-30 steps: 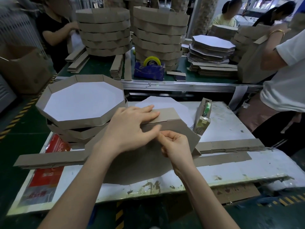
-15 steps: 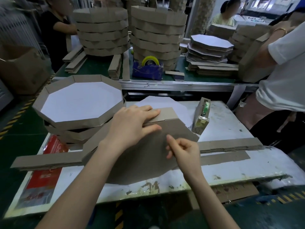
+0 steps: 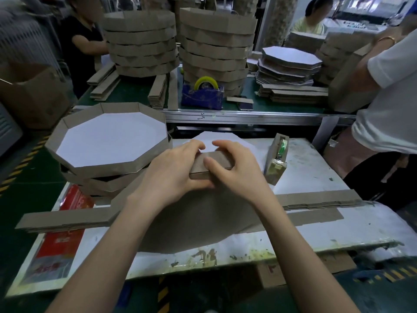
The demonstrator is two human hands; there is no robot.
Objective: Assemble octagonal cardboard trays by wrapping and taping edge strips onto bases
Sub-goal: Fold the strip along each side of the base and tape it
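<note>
Edge strip — left hand and right hand grip it, fingers curled over — keep fold snug against base.

The hands cover much of the folded edge strip.

Left, a stack of trays walls off the desk. Right, an upright tape holder stands close, with open surface past it. Piles of strips line the near edge.
</note>
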